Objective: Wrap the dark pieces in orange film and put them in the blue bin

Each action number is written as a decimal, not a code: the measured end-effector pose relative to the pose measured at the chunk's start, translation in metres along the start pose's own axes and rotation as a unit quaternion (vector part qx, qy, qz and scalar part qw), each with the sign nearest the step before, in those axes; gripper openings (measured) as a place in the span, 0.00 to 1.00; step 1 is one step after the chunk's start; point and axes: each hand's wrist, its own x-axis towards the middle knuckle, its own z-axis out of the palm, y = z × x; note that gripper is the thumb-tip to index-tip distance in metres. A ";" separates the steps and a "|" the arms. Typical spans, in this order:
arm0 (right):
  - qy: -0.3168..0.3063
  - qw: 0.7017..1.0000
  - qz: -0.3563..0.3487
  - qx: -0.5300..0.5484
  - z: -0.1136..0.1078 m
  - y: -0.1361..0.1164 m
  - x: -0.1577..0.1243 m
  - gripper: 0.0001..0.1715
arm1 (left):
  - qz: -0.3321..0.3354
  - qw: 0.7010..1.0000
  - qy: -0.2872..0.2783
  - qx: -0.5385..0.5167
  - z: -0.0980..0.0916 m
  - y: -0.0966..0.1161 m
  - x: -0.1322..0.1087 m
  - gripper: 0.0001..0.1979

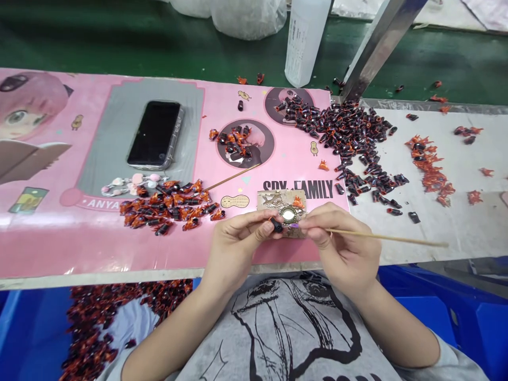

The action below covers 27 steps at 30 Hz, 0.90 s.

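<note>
Our left hand (234,248) holds a black piece (277,226) over the near edge of a card (266,200), its grip closed between thumb and fingertips. We probably pinch it this way to keep its end free for the stick (405,239). Our right hand (349,256) has its grip narrow on that stick near one end, much as one holds a pen, likely for fine control; the long rest of it points out to the right. A purple spot shows by the working end, but we cannot tell what it is.

The card lies on the mat (178,256) straight in front of our body, with a shiny round dish (288,215) on it, seemingly so that the dish is within reach of both hands. The black heap (349,127) and the orange cluster (431,169) lie apart on the right of the worktop (468,222), perhaps to keep the kinds sorted, while the mixed heap (170,200) sits to the left, by a spare stick (234,176).

Our forearms come in from either side, elbows apart, and the wrists angle inward so that the fingertips nearly meet over the card.
</note>
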 end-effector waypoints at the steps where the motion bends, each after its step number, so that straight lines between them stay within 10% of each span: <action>1: 0.016 0.999 0.028 0.016 0.001 -0.001 0.000 0.06 | 0.006 1.000 -0.002 0.004 0.000 0.000 0.000 0.13; 27: 0.047 0.988 0.100 0.111 0.013 0.002 0.010 0.13 | 0.008 0.999 -0.015 0.038 -0.011 0.009 -0.002 0.12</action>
